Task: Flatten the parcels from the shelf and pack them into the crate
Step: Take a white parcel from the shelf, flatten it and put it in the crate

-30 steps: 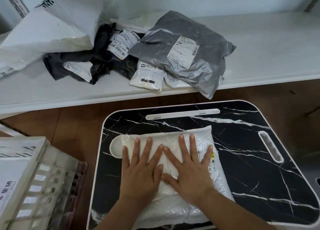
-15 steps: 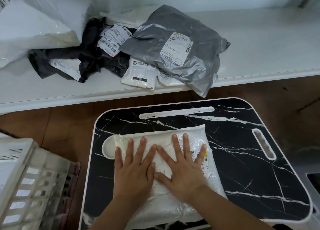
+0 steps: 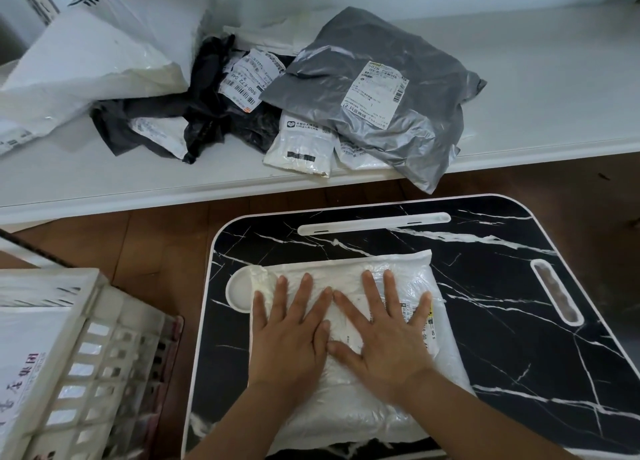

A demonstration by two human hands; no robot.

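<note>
Unmoved: hands (image 3: 341,335) flat, fingers spread, pressing white parcel (image 3: 349,414) | black tray (image 3: 519,321) bare rightward

On the white shelf (image 3: 519,89) lie about six parcels; one white parcel (image 3: 346,276) and two hands sit below it.

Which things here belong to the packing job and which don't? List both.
Job: white parcel under left hand and right hand; grey parcel; black parcel; crate; shelf.
Lying about: marble tray; floor.
</note>
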